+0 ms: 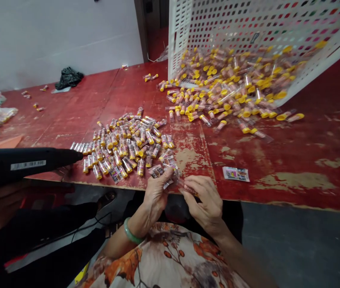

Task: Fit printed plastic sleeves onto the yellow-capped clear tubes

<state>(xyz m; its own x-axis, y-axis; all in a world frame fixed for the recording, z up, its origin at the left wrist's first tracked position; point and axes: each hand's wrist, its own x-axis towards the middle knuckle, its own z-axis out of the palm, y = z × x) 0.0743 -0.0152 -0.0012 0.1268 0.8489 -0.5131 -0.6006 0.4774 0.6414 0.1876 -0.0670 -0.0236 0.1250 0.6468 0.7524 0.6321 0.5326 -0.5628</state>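
At the table's front edge, my left hand [154, 192] is closed, thumb on top, around a few printed clear plastic sleeves [170, 161]. Beside it, my right hand [205, 200] pinches a small clear tube [188, 187], its end close against the sleeves; whether it is inside one I cannot tell. Just beyond my left hand lies a heap of sleeved tubes [127, 140] with yellow caps. One flat stack of printed sleeves [236, 174] rests to the right of my right hand.
A white perforated basket [178, 36] lies tipped at the back right, unsleeved yellow-capped tubes [218, 92] spilling out. From the left, another person's hand [1, 204] holds a black heat gun [31, 160] toward the heap. A black plastic bag [69, 78] lies at the back of the red table [97, 96].
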